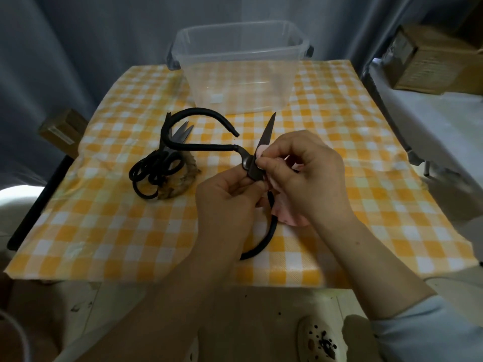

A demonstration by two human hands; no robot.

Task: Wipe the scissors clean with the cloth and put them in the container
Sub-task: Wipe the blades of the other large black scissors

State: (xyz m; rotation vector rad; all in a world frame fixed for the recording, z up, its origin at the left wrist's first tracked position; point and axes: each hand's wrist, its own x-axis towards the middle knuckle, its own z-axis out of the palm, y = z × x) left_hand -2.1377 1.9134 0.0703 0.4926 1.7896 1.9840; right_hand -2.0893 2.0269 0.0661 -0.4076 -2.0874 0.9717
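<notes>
A large pair of black scissors is held above the middle of a table, its one visible blade pointing toward the far side. One long looped handle arcs away to the left and the other curves down toward the near edge. The left hand grips the scissors just below the pivot, fingers curled around the metal. The right hand pinches a pink cloth against the base of the blade between thumb and fingertips. The rest of the cloth hangs beneath the palm. The second blade appears to be hidden behind the hands and cloth.

Beyond the blade tip, at the far middle of the table, stands a clear plastic container with dark clips at its sides and nothing visible in it. To the left lies a pile of smaller black scissors, heaped on a crumpled brownish rag. A yellow-and-white checked tablecloth covers the table. A cardboard box sits at far right and a smaller box is off the left edge, both against a grey curtain. A pale blue sleeve shows on the right arm.
</notes>
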